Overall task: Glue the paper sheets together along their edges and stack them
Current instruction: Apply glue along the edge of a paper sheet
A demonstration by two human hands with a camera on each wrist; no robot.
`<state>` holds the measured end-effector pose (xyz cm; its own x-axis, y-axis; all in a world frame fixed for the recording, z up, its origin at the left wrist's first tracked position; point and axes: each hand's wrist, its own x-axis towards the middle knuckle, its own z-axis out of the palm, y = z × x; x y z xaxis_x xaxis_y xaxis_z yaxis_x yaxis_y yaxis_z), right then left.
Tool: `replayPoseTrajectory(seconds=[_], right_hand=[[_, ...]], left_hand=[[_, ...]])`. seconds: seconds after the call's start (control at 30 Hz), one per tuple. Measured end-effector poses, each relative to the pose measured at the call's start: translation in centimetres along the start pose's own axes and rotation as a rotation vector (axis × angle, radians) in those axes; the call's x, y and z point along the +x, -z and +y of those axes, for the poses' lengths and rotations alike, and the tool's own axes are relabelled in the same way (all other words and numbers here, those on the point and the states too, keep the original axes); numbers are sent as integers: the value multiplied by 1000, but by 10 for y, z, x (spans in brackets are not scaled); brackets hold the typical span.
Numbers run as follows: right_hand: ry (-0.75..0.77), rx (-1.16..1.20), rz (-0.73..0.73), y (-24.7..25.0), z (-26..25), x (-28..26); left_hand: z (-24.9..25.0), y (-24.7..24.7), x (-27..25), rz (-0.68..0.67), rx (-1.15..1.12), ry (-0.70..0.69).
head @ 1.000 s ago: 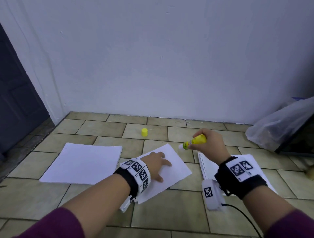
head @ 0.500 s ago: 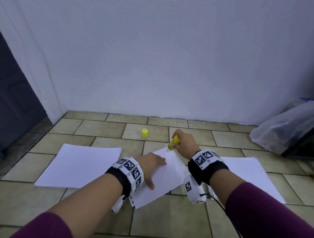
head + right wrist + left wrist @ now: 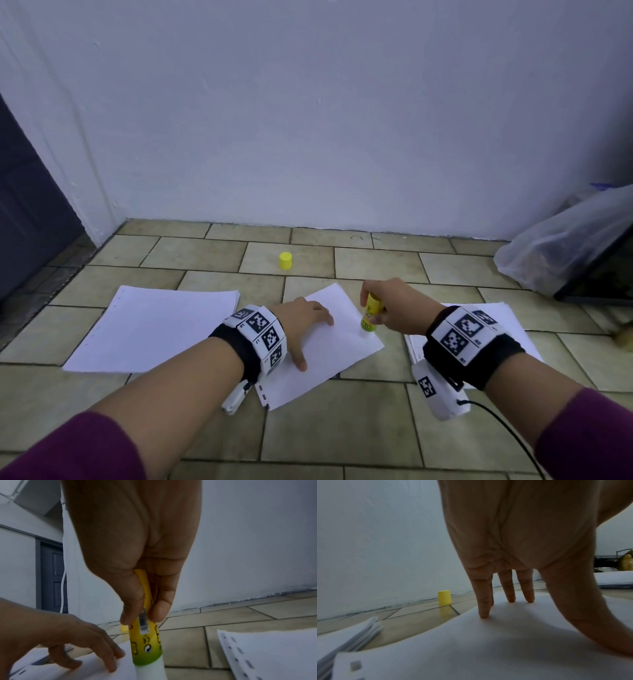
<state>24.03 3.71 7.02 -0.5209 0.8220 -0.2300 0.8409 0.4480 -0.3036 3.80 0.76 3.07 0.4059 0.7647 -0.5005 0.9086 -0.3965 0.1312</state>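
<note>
Tiled floor (image 3: 342, 428) by white wall. Middle sheet (image 3: 318, 363) at 6 o'clock, pinned by left hand (image 3: 301, 322), fingers spread flat. Glue stick (image 3: 370, 313) pinched upright in right hand (image 3: 397, 305), tip on 3 o'clock edge. Advised: steady pressure, stroke kept along margin.

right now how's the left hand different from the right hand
The left hand lies flat with fingers spread, pressing the middle sheet; the right hand curls round the glue stick. The left holds nothing; the right stands the stick tip-down near the sheet's right edge. Both wear marker wristbands.
</note>
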Motion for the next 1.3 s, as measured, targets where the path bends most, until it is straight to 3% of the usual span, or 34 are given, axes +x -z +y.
replayPoseTrajectory(seconds=[0.2,0.43,0.6,0.8,0.93,1.3], right_hand=[[6,5,-39,7,5,-13],[-81,694,301,30,11,-8],[-89,828,408,24,4,5],[-159,730,428,6,-2,29],[-146,623,401,-5,-9,46],[-70,421,314,-22,-25,73]], left_hand=[[0,5,-3,-23,62,2],[1,-5,-8,74,102,38],[3,-10,-9,26,62,-6],[-3,-7,-14,61,109,134],[-5,-11,-11,111,22,183],[-7,-10,-10,103,22,178]])
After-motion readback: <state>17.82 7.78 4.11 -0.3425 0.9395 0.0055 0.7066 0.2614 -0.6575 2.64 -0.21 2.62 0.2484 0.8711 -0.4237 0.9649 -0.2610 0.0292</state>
